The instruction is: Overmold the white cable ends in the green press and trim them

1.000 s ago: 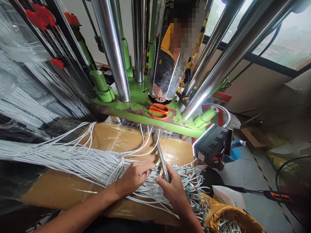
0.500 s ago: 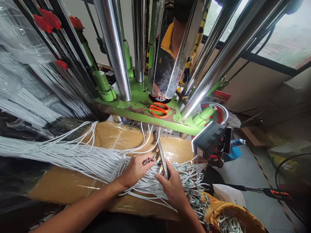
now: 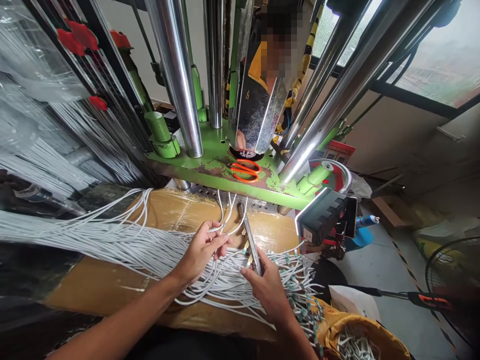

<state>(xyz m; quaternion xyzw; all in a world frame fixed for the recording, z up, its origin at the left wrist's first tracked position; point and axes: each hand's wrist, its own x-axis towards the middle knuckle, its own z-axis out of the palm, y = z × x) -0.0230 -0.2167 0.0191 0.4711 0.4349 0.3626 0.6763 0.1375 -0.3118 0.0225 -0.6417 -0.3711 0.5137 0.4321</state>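
A thick bundle of white cables (image 3: 112, 240) lies across a tape-covered cardboard surface (image 3: 93, 285), its ends fitted with small teal and metal connectors (image 3: 296, 280). My left hand (image 3: 200, 250) sits on top of the bundle and pinches a white cable end near the looped wires. My right hand (image 3: 268, 290) is closed round a slim metal bar (image 3: 250, 240) that points away from me toward the green machine base (image 3: 217, 165).
Chrome columns (image 3: 176, 75) rise from the green base, where orange scissors (image 3: 245, 170) lie. A black lamp unit (image 3: 324, 217) stands right. A yellow bag of cable pieces (image 3: 356, 340) is at lower right. More white cables (image 3: 45, 150) hang left. A fan (image 3: 453, 285) sits on the floor.
My left hand has moved up and away from the bar, drawing a cable end out of the bundle. My right hand has stayed on the metal bar.
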